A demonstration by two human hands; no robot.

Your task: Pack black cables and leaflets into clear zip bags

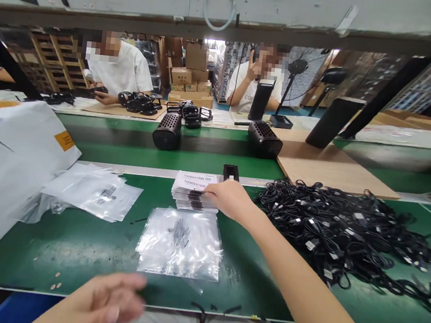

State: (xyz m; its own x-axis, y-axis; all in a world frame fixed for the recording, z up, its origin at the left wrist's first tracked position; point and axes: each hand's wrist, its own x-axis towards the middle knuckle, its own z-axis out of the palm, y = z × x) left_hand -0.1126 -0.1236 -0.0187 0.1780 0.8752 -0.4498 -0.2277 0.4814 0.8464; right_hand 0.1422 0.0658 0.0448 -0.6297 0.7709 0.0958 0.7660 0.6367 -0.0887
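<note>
Head view: right hand point(230, 199) grip pinches the booklet stack point(193, 189), likely taking one; left hand point(100, 301) blurry, grip unclear. Lift only the top one.

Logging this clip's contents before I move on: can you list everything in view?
booklets: one stack, white, centre of the green bench
clear bags: one flat pile, transparent, in front of the booklets
loose bags: one pile, clear, left
cables: one big tangle, black, right
perforated cylinders: two, black, on the belt behind
co-workers: two, white shirts, across the belt
right hand: one, on the booklets' right edge
left hand: one, blurred, open, bottom edge
</note>
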